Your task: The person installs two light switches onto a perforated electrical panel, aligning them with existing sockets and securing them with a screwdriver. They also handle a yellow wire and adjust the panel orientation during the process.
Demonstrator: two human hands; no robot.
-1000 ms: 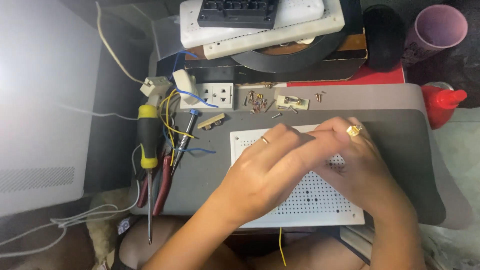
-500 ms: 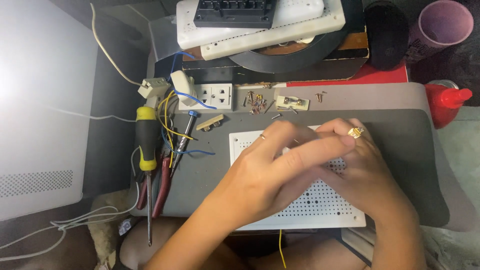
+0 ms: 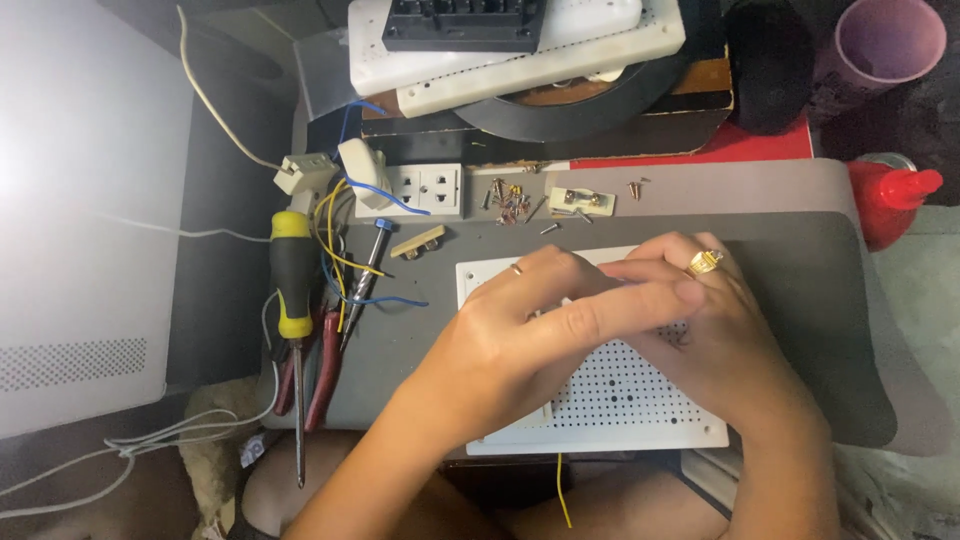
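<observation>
Left hand (image 3: 530, 335): laid palm-down over the upper part of a white perforated board (image 3: 640, 400), fingers drawn together and reaching rightward, a plain ring on one finger; whether anything is pinched beneath them cannot be told. Right hand (image 3: 715, 325): resting on the same board from the right, fingers curled inward to meet the left fingertips, a gold ring on one finger; its grasp is hidden by the left hand. Perforated board: flat on a grey mat (image 3: 840, 330) that covers the bench, at the near edge, directly before the person; a thin yellow wire (image 3: 562, 495) hangs from its near edge. Left of the board, on the mat: a screwdriver with yellow-and-black handle (image 3: 293, 290), shaft pointing toward the person; red-handled pliers (image 3: 322, 370) just beside it; a soldering iron with blue collar (image 3: 372, 255) lying among yellow and blue wires. Far side of the mat: a white double socket plate (image 3: 425, 190), a small tan terminal strip (image 3: 417, 241), a scatter of small screws (image 3: 510, 198), and a small white fitting (image 3: 580, 200). Beyond the mat: a stack of white boards topped with a black component (image 3: 470, 20), resting on a roll of black tape (image 3: 590, 105). Far right: a red squeeze bottle (image 3: 890, 200) and a purple cup (image 3: 885, 45).
</observation>
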